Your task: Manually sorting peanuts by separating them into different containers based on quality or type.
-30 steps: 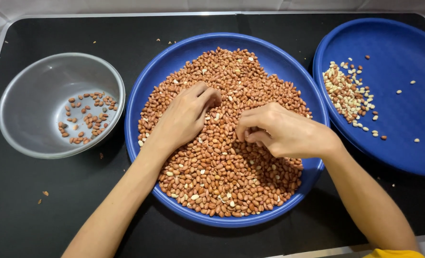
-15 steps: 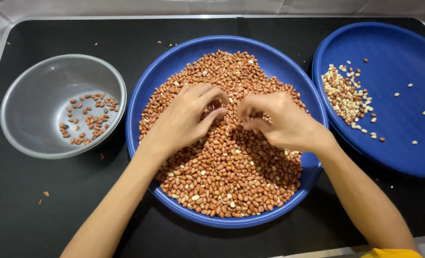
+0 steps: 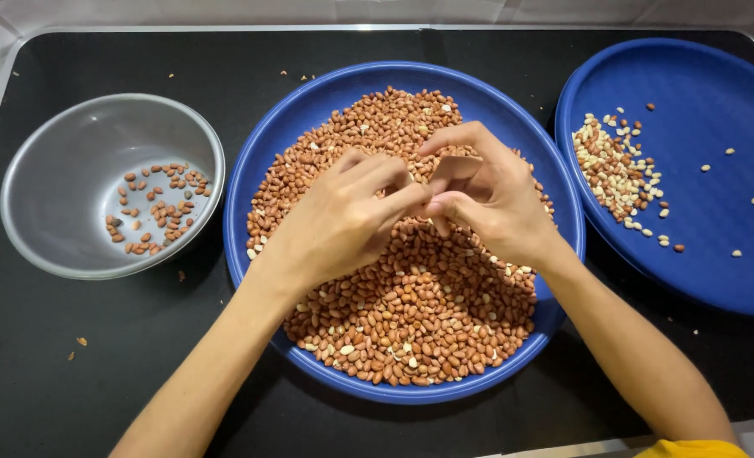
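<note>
A wide blue plate (image 3: 309,110) in the middle holds a thick heap of red-brown peanuts (image 3: 419,331) mixed with a few pale ones. My left hand (image 3: 343,216) and my right hand (image 3: 491,195) hover over the heap's centre, fingertips meeting and pinched together. What lies between the fingertips is too small to make out. Both hands cover the middle of the heap.
A grey metal bowl (image 3: 55,161) at the left holds several red-brown peanuts (image 3: 156,208). A second blue plate (image 3: 707,237) at the right carries a small pile of pale and brown peanuts (image 3: 618,174). All stand on a black tabletop (image 3: 80,373) with loose skins scattered.
My two hands have drawn together from slightly apart on the heap. Their fingertips now touch above its centre.
</note>
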